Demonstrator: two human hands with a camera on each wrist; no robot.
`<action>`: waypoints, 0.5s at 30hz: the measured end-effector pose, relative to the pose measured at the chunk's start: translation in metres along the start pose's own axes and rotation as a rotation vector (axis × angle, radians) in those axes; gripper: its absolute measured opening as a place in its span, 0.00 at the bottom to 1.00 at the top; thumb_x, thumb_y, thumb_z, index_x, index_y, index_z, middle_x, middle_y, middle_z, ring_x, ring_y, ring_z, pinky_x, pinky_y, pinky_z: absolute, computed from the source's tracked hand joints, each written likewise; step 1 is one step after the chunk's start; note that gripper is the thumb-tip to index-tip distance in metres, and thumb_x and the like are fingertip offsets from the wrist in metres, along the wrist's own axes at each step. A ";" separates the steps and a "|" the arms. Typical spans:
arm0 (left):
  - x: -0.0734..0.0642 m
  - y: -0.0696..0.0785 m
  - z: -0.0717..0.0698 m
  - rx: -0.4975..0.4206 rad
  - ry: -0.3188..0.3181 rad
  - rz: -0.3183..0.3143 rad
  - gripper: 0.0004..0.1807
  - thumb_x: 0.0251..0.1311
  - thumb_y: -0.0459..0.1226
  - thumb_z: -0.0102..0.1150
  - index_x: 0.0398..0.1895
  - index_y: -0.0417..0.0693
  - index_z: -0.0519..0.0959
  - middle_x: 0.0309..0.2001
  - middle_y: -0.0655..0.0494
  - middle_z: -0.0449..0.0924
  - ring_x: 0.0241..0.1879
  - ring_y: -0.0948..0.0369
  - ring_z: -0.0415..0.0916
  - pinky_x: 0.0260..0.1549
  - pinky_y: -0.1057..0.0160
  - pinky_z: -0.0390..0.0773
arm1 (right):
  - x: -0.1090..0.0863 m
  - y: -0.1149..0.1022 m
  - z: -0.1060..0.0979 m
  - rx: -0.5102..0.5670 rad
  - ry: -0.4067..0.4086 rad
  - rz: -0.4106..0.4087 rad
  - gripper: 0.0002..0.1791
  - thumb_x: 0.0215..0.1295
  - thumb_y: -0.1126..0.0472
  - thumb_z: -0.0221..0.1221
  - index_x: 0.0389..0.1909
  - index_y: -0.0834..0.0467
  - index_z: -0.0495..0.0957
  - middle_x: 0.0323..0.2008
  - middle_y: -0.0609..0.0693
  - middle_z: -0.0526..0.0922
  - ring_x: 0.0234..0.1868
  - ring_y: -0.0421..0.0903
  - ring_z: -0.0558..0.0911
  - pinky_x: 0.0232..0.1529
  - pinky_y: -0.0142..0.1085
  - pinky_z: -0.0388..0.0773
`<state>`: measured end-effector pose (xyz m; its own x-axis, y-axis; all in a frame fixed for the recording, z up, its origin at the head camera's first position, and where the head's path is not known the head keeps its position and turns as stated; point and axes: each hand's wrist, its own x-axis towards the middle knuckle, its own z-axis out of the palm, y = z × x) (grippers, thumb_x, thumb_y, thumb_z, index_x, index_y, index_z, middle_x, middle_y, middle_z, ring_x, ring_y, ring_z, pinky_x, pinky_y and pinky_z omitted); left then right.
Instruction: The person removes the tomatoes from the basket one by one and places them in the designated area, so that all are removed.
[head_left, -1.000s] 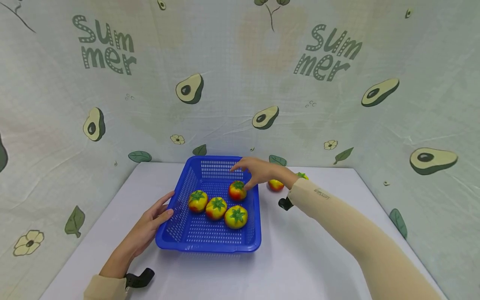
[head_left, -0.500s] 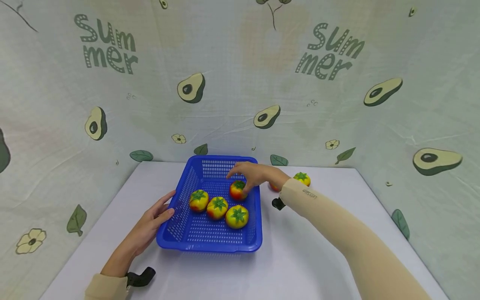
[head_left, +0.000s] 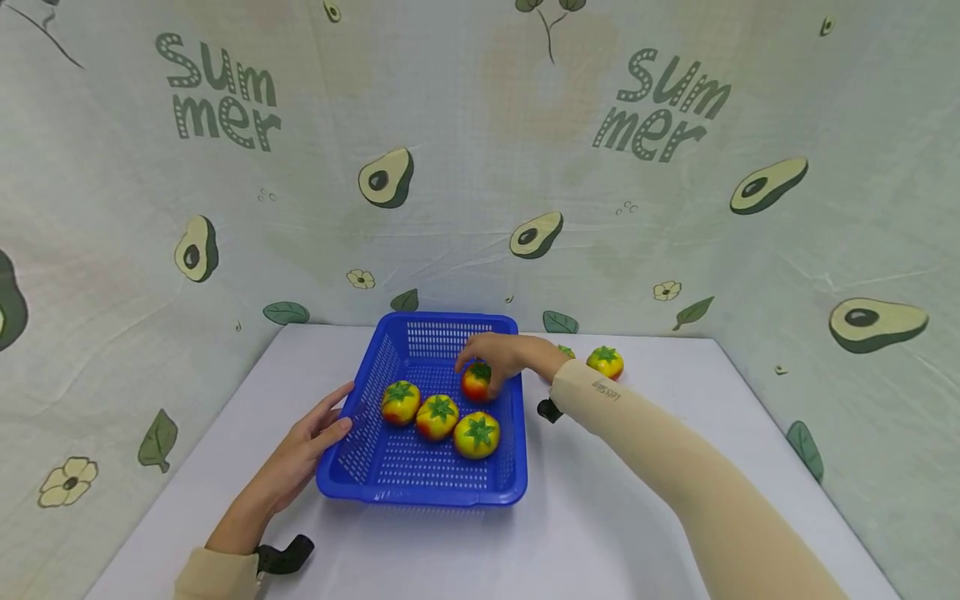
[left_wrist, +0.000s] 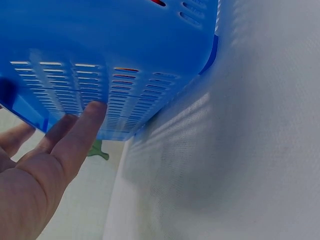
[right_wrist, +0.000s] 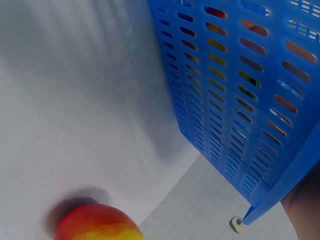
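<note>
A blue perforated plastic basket [head_left: 420, 493] stands on the table. My left hand [head_left: 303, 446] rests at its left side, thumb by the rim; the left wrist view shows straight fingers [left_wrist: 80, 135] against the slotted wall. My right hand [head_left: 497, 354] reaches over the right rim, its fingers and thumb curled round a red-and-yellow fruit [head_left: 474, 385] with a green leafy top, resembling a tomato or persimmon. Three similar fruits lie in the basket: a left one [head_left: 401, 403], a middle one [head_left: 437, 418] and a right one [head_left: 476, 436].
Right of the basket, a matching fruit [head_left: 605, 362] sits on the white table [head_left: 600, 500]. Another fruit [head_left: 566, 352] is mostly hidden behind my right wrist. A red-and-yellow fruit [right_wrist: 97, 225] shows beside the basket in the right wrist view. A printed cloth [head_left: 465, 125] surrounds the table.
My right hand has lowered, and its spread fingers have closed in round the fruit. My left hand has stayed at the basket's side. The fruits keep their places.
</note>
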<state>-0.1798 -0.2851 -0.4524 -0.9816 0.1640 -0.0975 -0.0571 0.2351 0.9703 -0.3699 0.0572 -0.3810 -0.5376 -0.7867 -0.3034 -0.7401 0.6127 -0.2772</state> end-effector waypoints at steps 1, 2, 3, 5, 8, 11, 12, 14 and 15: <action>0.000 0.000 0.000 0.003 0.001 0.001 0.37 0.82 0.49 0.51 0.88 0.65 0.50 0.79 0.36 0.60 0.70 0.40 0.69 0.62 0.55 0.82 | 0.001 0.000 0.000 -0.006 -0.002 0.003 0.35 0.60 0.59 0.78 0.70 0.47 0.80 0.77 0.55 0.68 0.79 0.57 0.63 0.77 0.58 0.65; 0.000 0.001 0.000 0.005 0.001 0.002 0.37 0.82 0.49 0.51 0.88 0.65 0.50 0.79 0.36 0.60 0.70 0.40 0.69 0.62 0.55 0.82 | 0.001 0.000 0.001 -0.012 -0.004 0.007 0.35 0.60 0.59 0.78 0.70 0.47 0.80 0.77 0.55 0.68 0.79 0.57 0.63 0.77 0.58 0.65; 0.000 0.001 0.000 0.008 0.001 0.003 0.37 0.82 0.49 0.51 0.88 0.65 0.50 0.79 0.36 0.60 0.70 0.40 0.69 0.62 0.54 0.82 | 0.002 0.000 0.001 -0.019 -0.008 0.016 0.35 0.60 0.59 0.78 0.70 0.46 0.80 0.78 0.54 0.68 0.80 0.57 0.63 0.77 0.58 0.65; 0.000 0.002 -0.001 0.011 0.004 0.004 0.37 0.82 0.49 0.51 0.88 0.65 0.50 0.79 0.36 0.60 0.71 0.39 0.68 0.63 0.53 0.81 | 0.004 0.000 0.002 -0.031 -0.012 0.028 0.35 0.61 0.59 0.77 0.70 0.45 0.80 0.78 0.54 0.67 0.80 0.56 0.63 0.77 0.57 0.66; -0.001 0.002 0.000 0.013 0.007 0.002 0.37 0.82 0.49 0.51 0.88 0.65 0.50 0.79 0.36 0.59 0.72 0.39 0.68 0.64 0.51 0.81 | 0.005 -0.001 0.004 -0.046 -0.020 0.032 0.34 0.62 0.59 0.76 0.69 0.45 0.80 0.78 0.53 0.68 0.79 0.56 0.64 0.77 0.57 0.66; -0.001 0.003 0.001 0.009 0.006 -0.004 0.37 0.82 0.49 0.51 0.88 0.65 0.50 0.79 0.36 0.59 0.71 0.39 0.68 0.64 0.51 0.81 | 0.006 -0.002 0.006 -0.052 -0.024 0.026 0.33 0.62 0.60 0.76 0.68 0.46 0.80 0.74 0.52 0.72 0.75 0.54 0.68 0.77 0.55 0.66; -0.001 0.003 0.001 0.008 0.005 -0.006 0.37 0.82 0.49 0.51 0.88 0.65 0.50 0.79 0.36 0.59 0.72 0.39 0.68 0.64 0.51 0.81 | 0.007 -0.002 0.006 -0.054 -0.026 0.025 0.32 0.62 0.60 0.76 0.68 0.47 0.80 0.73 0.52 0.73 0.74 0.54 0.69 0.77 0.54 0.67; -0.001 0.004 0.001 0.003 0.001 -0.009 0.37 0.82 0.49 0.51 0.88 0.65 0.49 0.79 0.36 0.59 0.72 0.39 0.67 0.64 0.51 0.81 | 0.007 -0.002 0.006 -0.054 -0.025 0.022 0.32 0.62 0.60 0.76 0.68 0.47 0.81 0.71 0.52 0.75 0.71 0.53 0.71 0.76 0.53 0.67; -0.001 0.004 0.002 0.002 0.001 -0.010 0.37 0.82 0.49 0.51 0.88 0.65 0.49 0.79 0.36 0.59 0.72 0.39 0.67 0.64 0.52 0.81 | 0.007 -0.002 0.007 -0.054 -0.024 0.021 0.32 0.62 0.60 0.76 0.67 0.47 0.81 0.70 0.51 0.75 0.70 0.53 0.71 0.76 0.53 0.67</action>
<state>-0.1792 -0.2828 -0.4489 -0.9813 0.1602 -0.1071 -0.0667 0.2390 0.9687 -0.3696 0.0511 -0.3886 -0.5442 -0.7712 -0.3304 -0.7497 0.6238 -0.2212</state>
